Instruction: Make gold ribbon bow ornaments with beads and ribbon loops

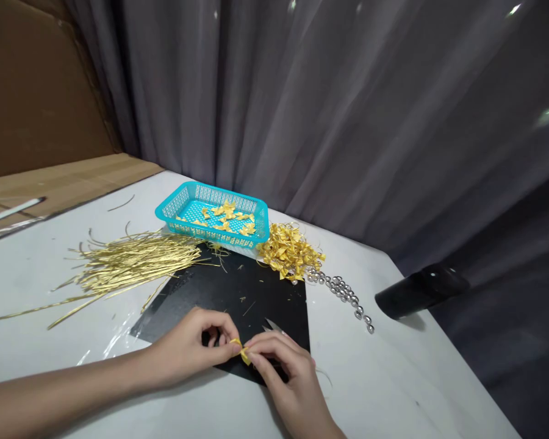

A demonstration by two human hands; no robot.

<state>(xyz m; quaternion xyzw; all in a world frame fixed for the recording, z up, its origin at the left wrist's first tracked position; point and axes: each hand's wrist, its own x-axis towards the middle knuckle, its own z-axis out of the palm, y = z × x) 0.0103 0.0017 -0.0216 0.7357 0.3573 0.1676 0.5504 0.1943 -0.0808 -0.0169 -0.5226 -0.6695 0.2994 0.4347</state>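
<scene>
Yellow ribbon bow [245, 356], small and shiny, sits between two bare hands at the near edge of a black mat [201, 311] on a white bench [384, 378]. The left hand [190, 341] reaches in from the left, its grip pinching one side of the bow between thumb and forefinger. The right hand [293, 369] comes from the lower right, its grip pinching the other side the same way. Holding so small a piece by the fingertips from both sides probably steadies it and lets each side be handled separately; the fingers hide its exact shape. Metal blades, apparently of scissors [273, 325], poke out just beyond the right hand, likely lying there to be within easy reach. Thin scraps are scattered over the mat, whose dark surface seems useful for making fine bits stand out. Left of the mat lies a loose bundle of gold strands [137, 262], mostly running lengthwise, perhaps so that single ones pull free easily. At the mat's far side stands a turquoise basket [163, 209] with pierced walls, which seem to hold its few yellow bows [226, 209] together. Beside it, to the right, is a heap of yellow ribbon pieces [289, 251], and silver beads [343, 289] trail from it towards a black cylinder [416, 292] lying or leaning near the bench's right edge. Grey curtain hangs behind.
</scene>
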